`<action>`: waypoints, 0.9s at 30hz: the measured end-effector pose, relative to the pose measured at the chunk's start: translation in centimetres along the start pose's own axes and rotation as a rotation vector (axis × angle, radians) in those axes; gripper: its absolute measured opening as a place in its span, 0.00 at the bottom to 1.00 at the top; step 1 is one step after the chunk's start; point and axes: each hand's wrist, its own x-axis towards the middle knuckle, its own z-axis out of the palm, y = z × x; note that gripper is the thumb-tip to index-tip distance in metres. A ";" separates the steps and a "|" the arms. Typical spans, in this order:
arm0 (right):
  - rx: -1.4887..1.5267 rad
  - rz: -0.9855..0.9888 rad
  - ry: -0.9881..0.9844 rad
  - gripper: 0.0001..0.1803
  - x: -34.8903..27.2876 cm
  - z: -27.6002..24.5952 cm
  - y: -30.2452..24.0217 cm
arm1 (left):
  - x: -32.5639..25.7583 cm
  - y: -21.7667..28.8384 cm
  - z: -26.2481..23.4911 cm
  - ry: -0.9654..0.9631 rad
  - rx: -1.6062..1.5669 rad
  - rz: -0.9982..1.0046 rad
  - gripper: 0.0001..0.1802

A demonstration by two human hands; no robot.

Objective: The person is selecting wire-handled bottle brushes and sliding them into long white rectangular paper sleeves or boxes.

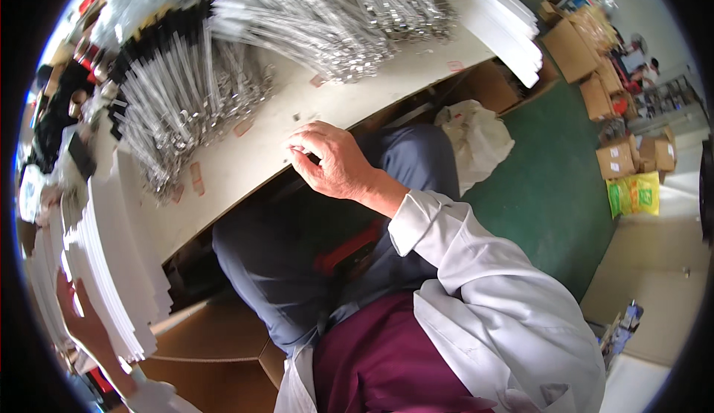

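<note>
At the near edge of the pale worktable, my right hand has its fingers curled in and the thumb brought up to them. Anything between those fingertips is too small to make out. Far to the left, my left hand reaches up beside a tall stack of white sheets, fingers stretched and thumb apart. Beyond my right hand lie heaps of thin clear strips with shiny silvery ends: one heap on the left, a larger one toward the back.
Another white stack stands at the table's right end. A pale plastic bag hangs or rests below the edge by my knee. An open cardboard box is below left. Cartons and a yellow-green packet line the green floor's far side.
</note>
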 end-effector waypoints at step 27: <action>-1.355 0.543 -0.018 0.31 -0.1 -35.4 18.6 | -15.6 16.4 19.0 -0.429 -0.289 0.459 0.15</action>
